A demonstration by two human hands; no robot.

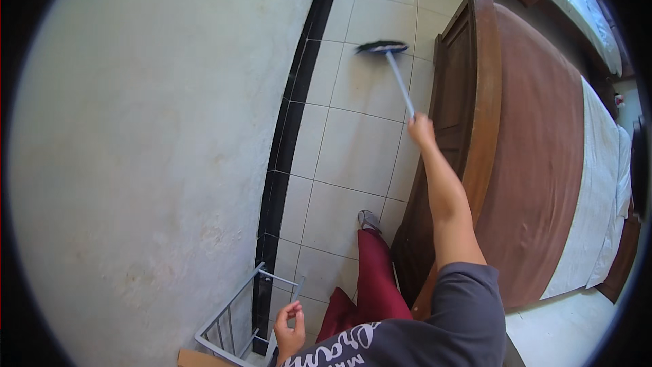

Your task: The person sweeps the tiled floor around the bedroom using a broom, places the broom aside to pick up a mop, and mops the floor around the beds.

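My right hand is closed around the end of a light-coloured broom handle, with the arm stretched out ahead beside the bed's footboard. The dark, blue-edged broom head is slightly blurred over the pale floor tiles. Low in the view, my left hand holds nothing, its fingers curled and thumb apart from the palm. It is near a grey metal rack by the wall.
A wooden bed footboard and a bed with a brown cover flank the right side. The pale wall with black skirting runs along the left. A cardboard piece lies at the lower left; another bed stands at upper right.
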